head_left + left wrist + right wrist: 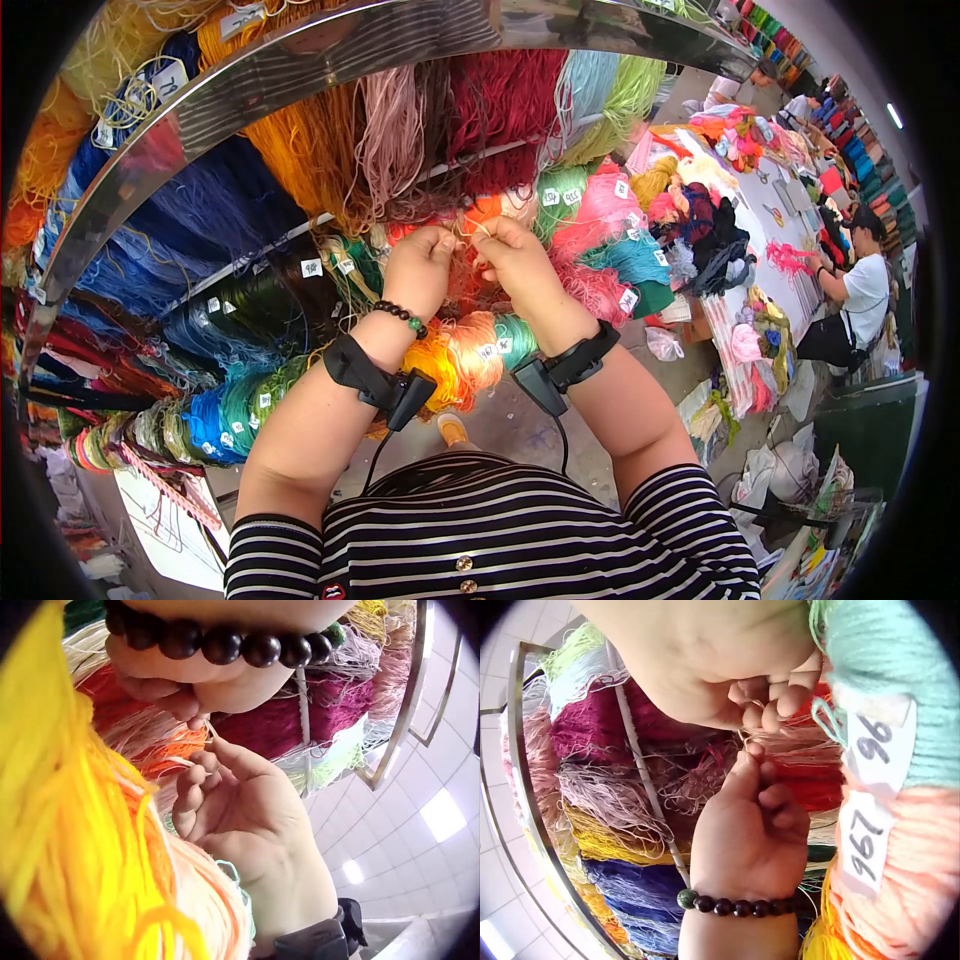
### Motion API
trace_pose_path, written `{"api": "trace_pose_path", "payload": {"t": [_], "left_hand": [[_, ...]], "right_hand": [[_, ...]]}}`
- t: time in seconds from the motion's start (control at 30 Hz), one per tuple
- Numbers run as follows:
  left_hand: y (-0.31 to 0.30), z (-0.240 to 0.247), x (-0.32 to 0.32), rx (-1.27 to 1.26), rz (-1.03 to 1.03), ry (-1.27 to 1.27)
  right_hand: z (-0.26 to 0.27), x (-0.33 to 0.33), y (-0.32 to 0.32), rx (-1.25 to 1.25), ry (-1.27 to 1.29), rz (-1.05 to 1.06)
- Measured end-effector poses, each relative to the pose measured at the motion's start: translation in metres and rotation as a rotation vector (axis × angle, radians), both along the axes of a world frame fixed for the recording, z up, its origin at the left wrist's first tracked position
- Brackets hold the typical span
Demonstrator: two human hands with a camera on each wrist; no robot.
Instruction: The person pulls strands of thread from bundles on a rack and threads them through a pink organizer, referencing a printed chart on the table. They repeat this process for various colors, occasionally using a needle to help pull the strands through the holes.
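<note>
Both hands meet in front of hanging skeins of thread. My left hand (420,268), with a dark bead bracelet (742,907) at its wrist, pinches a thin pale thread (744,738) between thumb and fingertip. Close beside it, fingertips almost meeting, my right hand (522,262) pinches the same thread, its other fingers curled towards the palm. Orange-red skeins (810,780) hang right behind the fingertips. Below the wrists lie yellow (428,368) and peach skeins (478,345), next to a mint skein (870,652) with a numbered paper tag (881,739).
A curved metal rail (330,65) arches over the rack, and a thin white rod (480,160) crosses among dark red skeins (505,100). Blue skeins (200,215) hang at left. To the right, a person (860,280) works at a table (790,215) piled with yarn.
</note>
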State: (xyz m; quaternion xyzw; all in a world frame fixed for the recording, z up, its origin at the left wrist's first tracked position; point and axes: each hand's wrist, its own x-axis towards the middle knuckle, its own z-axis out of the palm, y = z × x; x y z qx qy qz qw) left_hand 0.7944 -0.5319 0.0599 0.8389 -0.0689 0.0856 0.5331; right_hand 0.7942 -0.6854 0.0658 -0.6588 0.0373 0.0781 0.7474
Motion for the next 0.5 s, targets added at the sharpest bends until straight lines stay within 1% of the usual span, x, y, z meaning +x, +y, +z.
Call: {"api": "trace_pose_path", "payload": {"t": [0.1, 0.2, 0.23, 0.3, 0.43, 0.5], "left_hand": [[0.001, -0.002, 0.001, 0.024, -0.002, -0.040], [0.000, 0.007, -0.002, 0.101, 0.026, 0.024], [0.001, 0.007, -0.003, 0.091, 0.022, 0.038], [0.002, 0.005, -0.002, 0.069, 0.015, 0.061], [0.003, 0.000, 0.000, 0.010, -0.009, -0.004], [0.004, 0.002, -0.001, 0.024, -0.022, 0.044]], "right_hand": [[0.001, 0.002, -0.003, 0.078, 0.031, 0.008], [0.007, 0.004, -0.007, 0.112, 0.072, 0.045], [0.008, 0.003, -0.006, 0.114, 0.083, 0.060], [0.010, 0.001, -0.002, 0.070, 0.060, 0.066], [0.007, 0.000, 0.001, -0.018, 0.014, 0.066], [0.003, 0.002, 0.004, -0.090, -0.051, 0.035]]}}
